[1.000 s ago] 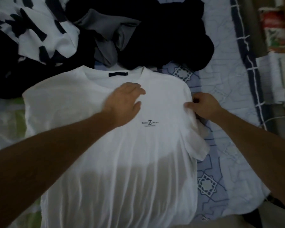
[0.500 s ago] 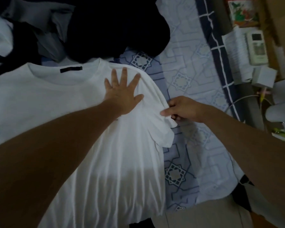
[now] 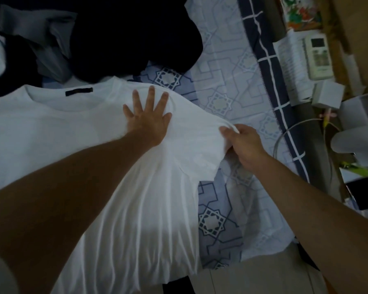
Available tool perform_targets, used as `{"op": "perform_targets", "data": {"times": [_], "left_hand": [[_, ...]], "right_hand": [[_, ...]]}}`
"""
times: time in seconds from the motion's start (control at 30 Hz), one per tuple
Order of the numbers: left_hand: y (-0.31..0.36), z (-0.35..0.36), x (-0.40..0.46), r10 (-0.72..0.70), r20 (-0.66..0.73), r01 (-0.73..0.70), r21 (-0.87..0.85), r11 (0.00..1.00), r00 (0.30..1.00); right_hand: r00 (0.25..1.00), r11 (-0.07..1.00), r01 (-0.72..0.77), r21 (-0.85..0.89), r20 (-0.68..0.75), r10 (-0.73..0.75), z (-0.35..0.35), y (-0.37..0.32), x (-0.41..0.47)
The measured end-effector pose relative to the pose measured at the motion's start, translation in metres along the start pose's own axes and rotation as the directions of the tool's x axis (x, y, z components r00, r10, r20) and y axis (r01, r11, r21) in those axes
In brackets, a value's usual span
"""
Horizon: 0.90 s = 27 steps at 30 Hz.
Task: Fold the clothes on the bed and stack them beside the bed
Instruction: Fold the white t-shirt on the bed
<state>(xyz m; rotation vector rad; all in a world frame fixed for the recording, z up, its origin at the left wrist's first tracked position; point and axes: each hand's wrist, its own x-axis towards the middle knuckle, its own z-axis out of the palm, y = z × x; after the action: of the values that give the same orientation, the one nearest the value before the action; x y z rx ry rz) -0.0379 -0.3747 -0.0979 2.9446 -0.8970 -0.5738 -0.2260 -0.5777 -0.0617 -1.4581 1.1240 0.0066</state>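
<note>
- one white t-shirt (image 3: 115,187) lies spread flat on the patterned bedsheet (image 3: 227,81), collar away from the person, one dark label inside the neck.
- two hands, apart: the left hand (image 3: 149,122) presses flat on the shirt's shoulder, fingers straight and spread; the right hand (image 3: 242,143) pinches the sleeve edge, lifting it slightly.
- one heap of dark clothes (image 3: 125,32) sits beyond the collar.
- beside the bed: one remote control (image 3: 318,56), one small white box (image 3: 327,96).

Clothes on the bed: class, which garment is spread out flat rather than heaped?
The white T-shirt, spread flat on the patterned bedsheet. The black garment and grey garment lie crumpled in a heap beyond its collar.
</note>
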Motion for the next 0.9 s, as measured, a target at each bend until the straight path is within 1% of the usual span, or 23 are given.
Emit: {"op": "perform_targets", "data": {"times": [0.07, 0.13, 0.17, 0.2, 0.23, 0.27, 0.3, 0.33, 0.37, 0.4, 0.47, 0.5, 0.57, 0.6, 0.63, 0.67, 0.7, 0.73, 0.77, 0.8, 0.83, 0.87, 0.9], "left_hand": [[0.004, 0.001, -0.001, -0.003, -0.020, 0.003, 0.014, 1.000, 1.000], [0.010, 0.003, -0.005, -0.011, -0.051, 0.013, 0.029, 1.000, 0.999], [0.013, 0.004, -0.008, -0.021, -0.066, 0.023, 0.027, 0.999, 0.998], [0.016, 0.004, -0.009, -0.033, -0.072, 0.035, 0.022, 0.999, 0.997], [0.018, 0.005, -0.010, -0.046, -0.073, 0.047, 0.020, 0.999, 0.996], [0.019, 0.005, -0.010, -0.053, -0.073, 0.055, 0.022, 0.998, 0.996], [0.020, 0.005, -0.010, -0.058, -0.076, 0.060, 0.022, 0.998, 0.995], [0.021, 0.006, -0.010, -0.060, -0.079, 0.062, 0.027, 0.998, 0.995], [0.021, 0.007, -0.011, -0.062, -0.078, 0.064, 0.033, 0.997, 0.995], [0.021, 0.008, -0.011, -0.063, -0.071, 0.065, 0.039, 0.997, 0.996], [0.023, 0.005, -0.012, -0.064, -0.054, 0.066, 0.040, 0.997, 0.996], [0.023, 0.002, -0.012, -0.055, -0.065, 0.058, 0.042, 0.997, 0.996], [0.020, -0.009, -0.011, 0.001, -0.159, 0.002, 0.020, 1.000, 0.987], [0.017, -0.014, -0.009, 0.028, -0.209, -0.037, -0.041, 0.998, 0.978], [0.015, -0.019, -0.006, 0.018, -0.218, -0.059, -0.183, 0.981, 0.976], [0.013, -0.027, -0.002, -0.032, -0.156, -0.032, -0.392, 0.919, 0.987], [0.013, -0.036, 0.002, -0.096, -0.031, 0.056, -0.622, 0.781, 0.995], [0.013, -0.045, 0.005, -0.145, 0.120, 0.183, -0.789, 0.586, 0.982], [0.013, -0.052, 0.008, -0.166, 0.261, 0.307, -0.860, 0.407, 0.951], [0.014, -0.059, 0.009, -0.150, 0.363, 0.392, -0.871, 0.297, 0.920], [0.014, -0.065, 0.012, -0.120, 0.415, 0.432, -0.859, 0.274, 0.902], [0.015, -0.068, 0.015, -0.091, 0.432, 0.439, -0.849, 0.294, 0.897], [0.016, -0.072, 0.018, -0.068, 0.427, 0.423, -0.841, 0.336, 0.902]], "right_hand": [[0.995, 0.987, 0.031, 0.156, -0.101, -0.015, 0.002, 0.001, 0.002], [0.985, 0.956, 0.010, 0.294, -0.169, 0.041, 0.010, 0.001, -0.001], [0.979, 0.935, -0.016, 0.355, -0.183, 0.086, 0.014, 0.002, -0.003], [0.978, 0.919, -0.057, 0.391, -0.162, 0.129, 0.017, 0.003, -0.006], [0.981, 0.913, -0.115, 0.392, -0.103, 0.167, 0.019, 0.003, -0.010], [0.980, 0.921, -0.176, 0.348, -0.026, 0.197, 0.020, 0.005, -0.016], [0.974, 0.936, -0.224, 0.273, 0.036, 0.222, 0.021, 0.006, -0.021], [0.973, 0.955, -0.229, 0.190, 0.052, 0.223, 0.023, 0.009, -0.025], [0.980, 0.970, -0.200, 0.140, 0.021, 0.199, 0.023, 0.011, -0.028], [0.988, 0.981, -0.144, 0.130, -0.042, 0.150, 0.024, 0.012, -0.030], [0.981, 0.987, -0.039, 0.158, -0.179, 0.068, 0.027, 0.013, -0.034], [0.971, 0.983, -0.014, 0.181, -0.233, 0.057, 0.031, 0.013, -0.036], [0.949, 0.980, 0.031, 0.196, -0.314, 0.032, 0.042, 0.013, -0.041], [0.938, 0.981, 0.071, 0.183, -0.345, -0.003, 0.048, 0.013, -0.044], [0.928, 0.979, 0.119, 0.165, -0.369, -0.051, 0.053, 0.011, -0.048], [0.916, 0.973, 0.180, 0.143, -0.385, -0.113, 0.058, 0.008, -0.052], [0.901, 0.963, 0.242, 0.115, -0.396, -0.179, 0.062, 0.005, -0.055], [0.886, 0.950, 0.303, 0.074, -0.389, -0.252, 0.066, 0.001, -0.059], [0.866, 0.931, 0.365, 0.003, -0.369, -0.338, 0.070, -0.002, -0.065], [0.835, 0.895, 0.437, -0.092, -0.327, -0.442, 0.075, -0.006, -0.073], [0.802, 0.841, 0.509, -0.183, -0.254, -0.541, 0.081, -0.010, -0.081], [0.772, 0.779, 0.572, -0.256, -0.152, -0.617, 0.090, -0.013, -0.089], [0.756, 0.723, 0.617, -0.311, -0.021, -0.654, 0.099, -0.014, -0.098]]}}
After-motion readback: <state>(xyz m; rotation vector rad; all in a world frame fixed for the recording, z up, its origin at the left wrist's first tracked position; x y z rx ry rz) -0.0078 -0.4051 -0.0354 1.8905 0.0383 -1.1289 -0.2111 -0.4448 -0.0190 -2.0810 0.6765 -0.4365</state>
